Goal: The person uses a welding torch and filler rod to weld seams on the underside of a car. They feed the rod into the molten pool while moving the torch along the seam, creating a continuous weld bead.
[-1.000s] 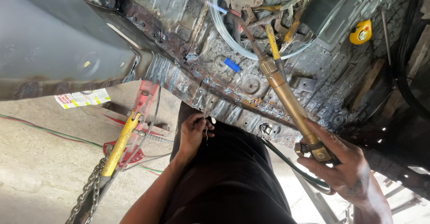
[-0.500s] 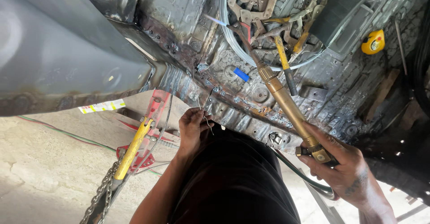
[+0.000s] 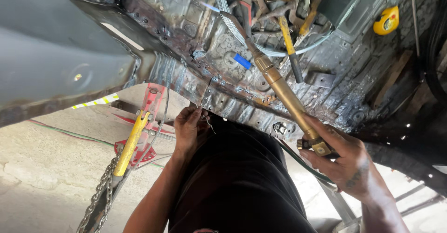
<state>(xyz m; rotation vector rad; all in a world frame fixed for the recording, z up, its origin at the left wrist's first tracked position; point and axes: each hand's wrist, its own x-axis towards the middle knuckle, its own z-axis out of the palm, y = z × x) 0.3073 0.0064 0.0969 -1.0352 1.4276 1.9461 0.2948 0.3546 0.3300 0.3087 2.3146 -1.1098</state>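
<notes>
My right hand [image 3: 343, 161] grips the valve end of a long brass gas torch [image 3: 284, 92], whose tip points up and left over the rusty, blackened sheet-metal floor [image 3: 233, 93] of a stripped car body. My left hand [image 3: 188, 126] is at the lower edge of that floor panel, fingers pinched on a thin wire [image 3: 208, 123] just under the seam. My dark trousers [image 3: 237, 182] fill the space between my arms.
Pliers and clamps with yellow handles [image 3: 291, 42], a coil of wire [image 3: 260, 49], a blue scrap [image 3: 242, 60] and a yellow tape measure [image 3: 386, 21] lie on the floor pan. A red jack with yellow handle [image 3: 132, 142] and chain [image 3: 100, 198] stand at left on concrete. A green hose [image 3: 302, 165] runs from the torch.
The view has shifted a little; my left hand has moved up to the panel's edge with the thin wire. My right hand keeps the torch in nearly the same pose.
</notes>
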